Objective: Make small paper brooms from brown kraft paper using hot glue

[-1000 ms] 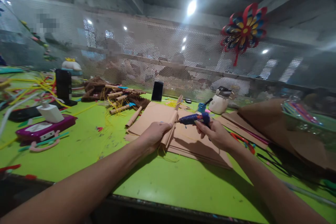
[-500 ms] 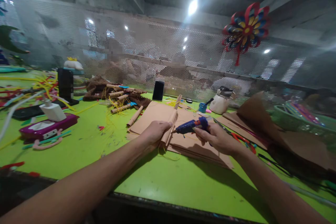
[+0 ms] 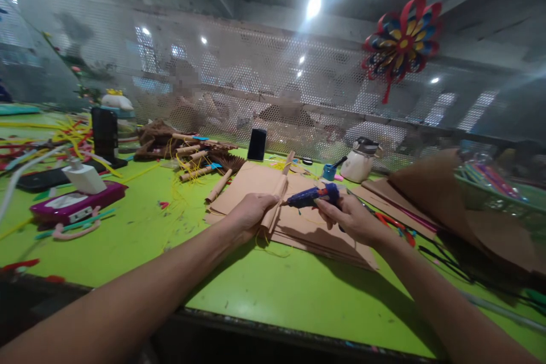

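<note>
My left hand (image 3: 249, 213) is closed round a rolled tube of brown paper (image 3: 275, 199) that lies on a stack of brown paper sheets (image 3: 307, 227). My right hand (image 3: 352, 217) grips a blue hot glue gun (image 3: 313, 195), whose nozzle points left at the side of the roll, close to it. Thin yellow strands trail under the roll. Both forearms reach in from the near edge of the green table (image 3: 273, 290).
Rolled paper tubes and folded brown fans (image 3: 200, 162) lie at the back left. A phone (image 3: 256, 145) stands by the perforated screen, a white pot (image 3: 358, 165) and small blue cup (image 3: 328, 172) to its right. A purple box with a charger (image 3: 74, 199) sits left, brown sheets and a green basket (image 3: 495, 196) right. A paper pinwheel (image 3: 401, 40) hangs above.
The glue gun's nozzle has come lower and nearer the roll. My left hand has kept its hold on the roll.
</note>
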Demonstrator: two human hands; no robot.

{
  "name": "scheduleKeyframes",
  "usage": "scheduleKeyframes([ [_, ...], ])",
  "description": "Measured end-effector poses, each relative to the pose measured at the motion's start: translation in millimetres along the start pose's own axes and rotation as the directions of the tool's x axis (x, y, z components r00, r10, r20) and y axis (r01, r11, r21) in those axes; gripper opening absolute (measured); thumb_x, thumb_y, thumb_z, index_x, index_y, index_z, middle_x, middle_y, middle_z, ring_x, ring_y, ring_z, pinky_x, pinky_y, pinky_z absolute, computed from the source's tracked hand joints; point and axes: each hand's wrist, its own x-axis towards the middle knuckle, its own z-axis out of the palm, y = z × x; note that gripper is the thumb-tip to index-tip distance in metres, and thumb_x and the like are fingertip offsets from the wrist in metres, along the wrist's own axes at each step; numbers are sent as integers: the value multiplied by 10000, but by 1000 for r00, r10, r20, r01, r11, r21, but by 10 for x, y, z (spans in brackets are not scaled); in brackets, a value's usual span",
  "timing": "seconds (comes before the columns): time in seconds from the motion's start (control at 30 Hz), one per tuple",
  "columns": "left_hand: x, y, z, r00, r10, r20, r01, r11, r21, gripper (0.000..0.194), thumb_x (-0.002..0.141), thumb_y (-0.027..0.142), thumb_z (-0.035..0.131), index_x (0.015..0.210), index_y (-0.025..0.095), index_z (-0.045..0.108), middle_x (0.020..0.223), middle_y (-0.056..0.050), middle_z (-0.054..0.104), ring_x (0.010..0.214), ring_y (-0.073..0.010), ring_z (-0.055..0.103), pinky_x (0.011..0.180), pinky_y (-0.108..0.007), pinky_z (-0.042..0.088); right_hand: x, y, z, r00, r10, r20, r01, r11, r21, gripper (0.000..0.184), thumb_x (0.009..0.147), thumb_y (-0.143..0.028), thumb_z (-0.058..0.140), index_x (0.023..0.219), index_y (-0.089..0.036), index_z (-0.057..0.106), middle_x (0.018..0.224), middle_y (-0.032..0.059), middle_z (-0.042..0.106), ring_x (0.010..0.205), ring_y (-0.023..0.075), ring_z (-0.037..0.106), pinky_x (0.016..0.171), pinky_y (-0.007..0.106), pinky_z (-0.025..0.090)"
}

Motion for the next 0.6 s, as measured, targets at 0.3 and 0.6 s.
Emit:
scheduleKeyframes([
  [0.3, 1, 23, 2, 999, -31, -12, 31, 999, -9, 116, 710, 193, 550, 665, 105, 610, 593, -72, 615, 490, -133, 533, 484, -246, 431, -35, -66, 17, 993, 2, 118, -1, 1000, -7, 408, 860, -519, 410, 657, -166, 441, 579, -12, 437, 530, 92, 431, 507, 227, 401],
  [0.6, 17, 6, -4, 1000, 3, -14, -3, 1000, -6, 116, 706, 180, 556, 639, 97, 603, 597, -71, 618, 499, -135, 548, 498, -248, 437, -13, -43, -9, 997, 7, 82, -5, 999, -34, 398, 873, -482, 406, 647, -158, 453, 570, -6, 450, 527, 96, 428, 512, 236, 373],
])
